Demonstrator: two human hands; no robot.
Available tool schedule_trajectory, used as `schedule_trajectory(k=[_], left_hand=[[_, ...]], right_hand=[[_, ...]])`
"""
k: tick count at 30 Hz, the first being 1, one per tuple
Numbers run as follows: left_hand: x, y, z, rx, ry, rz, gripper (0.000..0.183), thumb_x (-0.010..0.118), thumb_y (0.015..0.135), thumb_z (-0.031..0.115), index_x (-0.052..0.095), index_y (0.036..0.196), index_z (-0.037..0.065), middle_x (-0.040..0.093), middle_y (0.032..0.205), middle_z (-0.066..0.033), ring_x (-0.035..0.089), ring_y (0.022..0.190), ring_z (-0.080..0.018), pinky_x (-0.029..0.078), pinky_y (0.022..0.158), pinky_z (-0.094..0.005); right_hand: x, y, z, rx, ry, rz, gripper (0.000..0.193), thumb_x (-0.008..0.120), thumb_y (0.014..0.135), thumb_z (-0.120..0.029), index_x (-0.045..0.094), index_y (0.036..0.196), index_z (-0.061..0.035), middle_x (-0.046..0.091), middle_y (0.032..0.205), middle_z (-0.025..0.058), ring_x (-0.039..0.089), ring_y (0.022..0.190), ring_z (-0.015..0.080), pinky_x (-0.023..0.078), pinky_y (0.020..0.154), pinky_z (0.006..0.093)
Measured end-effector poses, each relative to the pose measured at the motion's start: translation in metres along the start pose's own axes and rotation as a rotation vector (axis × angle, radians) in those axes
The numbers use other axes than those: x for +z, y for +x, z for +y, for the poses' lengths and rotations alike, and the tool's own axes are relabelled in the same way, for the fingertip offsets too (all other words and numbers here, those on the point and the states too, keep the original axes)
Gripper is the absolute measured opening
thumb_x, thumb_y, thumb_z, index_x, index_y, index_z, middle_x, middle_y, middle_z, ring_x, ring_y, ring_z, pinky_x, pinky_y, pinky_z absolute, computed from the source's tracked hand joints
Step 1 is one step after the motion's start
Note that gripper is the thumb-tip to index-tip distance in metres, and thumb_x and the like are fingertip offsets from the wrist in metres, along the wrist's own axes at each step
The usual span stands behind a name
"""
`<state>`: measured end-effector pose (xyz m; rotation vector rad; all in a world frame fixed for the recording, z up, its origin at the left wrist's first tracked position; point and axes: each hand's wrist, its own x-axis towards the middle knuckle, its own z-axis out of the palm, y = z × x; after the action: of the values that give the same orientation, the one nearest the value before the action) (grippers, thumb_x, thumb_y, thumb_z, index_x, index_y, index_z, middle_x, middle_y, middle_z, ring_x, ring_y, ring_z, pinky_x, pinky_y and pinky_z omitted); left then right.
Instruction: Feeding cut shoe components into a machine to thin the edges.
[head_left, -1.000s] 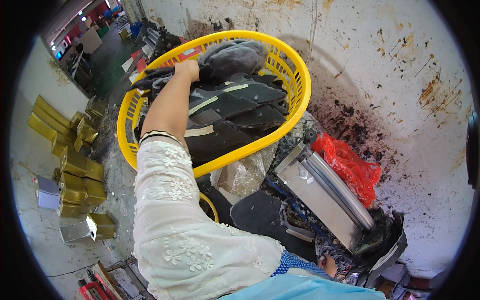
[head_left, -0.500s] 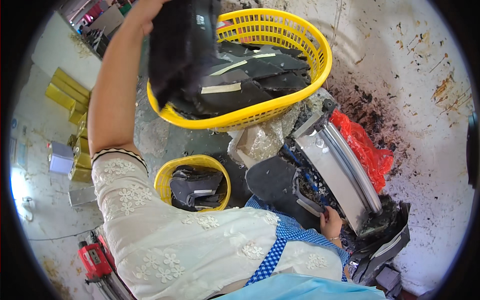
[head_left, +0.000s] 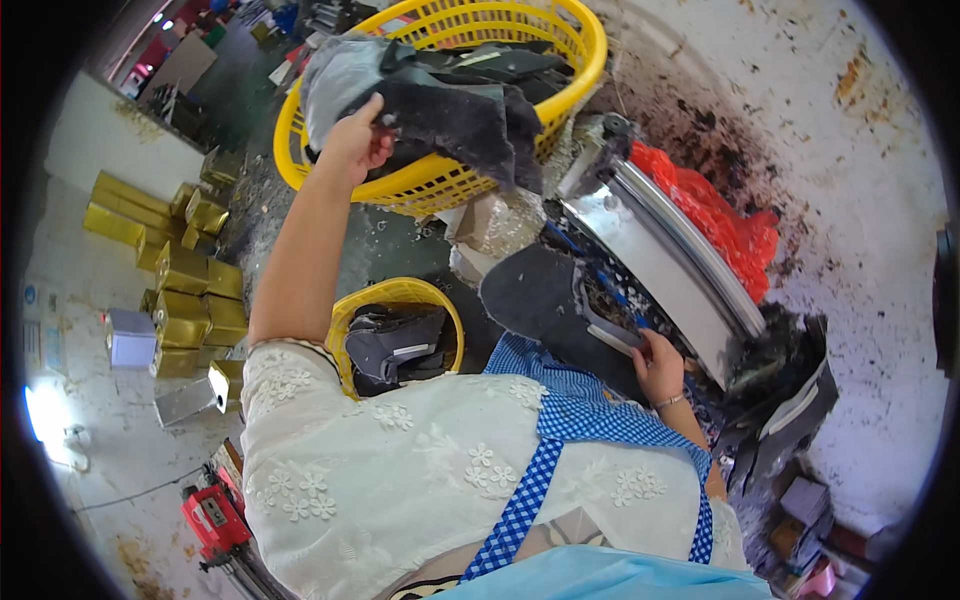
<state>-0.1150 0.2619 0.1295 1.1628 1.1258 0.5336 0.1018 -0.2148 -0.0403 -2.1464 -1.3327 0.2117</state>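
Observation:
My left hand (head_left: 360, 145) is stretched out to the large yellow plastic basket (head_left: 440, 195). Its thumb and fingers are closed on a dark fleecy cut piece (head_left: 440, 112), which lies over the basket's near rim. Other dark pieces are heaped inside. At my lap, my right hand (head_left: 658, 365) pinches the edge of a dark grey curved cut piece (head_left: 535, 295) with a pale strip along one side. That piece rests over my blue checked apron (head_left: 595, 395), beside the machine's silvery metal casing (head_left: 655, 275).
A smaller yellow basket (head_left: 460, 335) with dark pieces stands on the floor. Red plastic bag (head_left: 705, 215) lies behind the metal casing. Gold tins (head_left: 185, 275) are stacked at the left, near a red device (head_left: 215, 520). Dark scraps (head_left: 790, 400) hang at the right, by the stained wall.
My left hand, earlier raised at the top with a dark fleecy piece, has come down and nearer; the piece now lies over the basket. My right hand keeps its hold. The view has shifted.

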Motion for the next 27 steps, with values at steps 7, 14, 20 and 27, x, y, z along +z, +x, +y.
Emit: schedule_trajectory(k=[7,14,20,27], left_hand=[[0.154,-0.173,-0.125,0.093,-0.544,-0.488,0.053,0.034,0.097,0.051,0.051,0.122,0.007,0.063,0.104,-0.0084,0.062,0.083,-0.0201,0.048,0.074,-0.0322],[0.148,-0.185,-0.147,0.052,0.333,-1.301,0.028,0.047,0.097,0.021,0.055,0.113,0.000,0.061,0.102,-0.0075,0.056,0.094,-0.0127,0.044,0.082,-0.0293],[0.173,-0.149,-0.154,0.696,0.360,-0.833,0.059,0.074,0.076,0.015,0.046,0.125,-0.002,0.057,0.119,-0.0130,0.055,0.108,-0.0218,0.043,0.093,-0.0336],[0.198,-0.149,-0.184,0.489,0.718,-0.940,0.033,0.070,0.079,0.024,0.062,0.102,0.001,0.066,0.089,-0.0194,0.063,0.084,-0.0357,0.049,0.073,-0.0362]], right_hand=[[0.009,0.043,-0.063,0.141,1.176,-0.170,0.055,0.077,0.075,-0.017,0.053,0.122,-0.0028,0.063,0.102,0.0056,0.059,0.094,0.0143,0.047,0.083,0.0281],[-0.026,0.066,-0.072,0.426,1.650,0.264,0.035,0.059,0.086,-0.008,0.053,0.120,-0.0005,0.064,0.109,0.0101,0.063,0.098,0.0208,0.050,0.088,0.0328],[-0.026,0.051,-0.043,0.741,1.952,-0.045,0.037,0.062,0.087,-0.013,0.052,0.118,0.0038,0.063,0.109,0.0145,0.065,0.093,0.0250,0.053,0.084,0.0359],[-0.001,0.028,-0.012,0.925,1.699,0.278,0.033,0.060,0.090,-0.018,0.055,0.114,0.0043,0.065,0.106,0.0152,0.066,0.089,0.0257,0.055,0.080,0.0371]])
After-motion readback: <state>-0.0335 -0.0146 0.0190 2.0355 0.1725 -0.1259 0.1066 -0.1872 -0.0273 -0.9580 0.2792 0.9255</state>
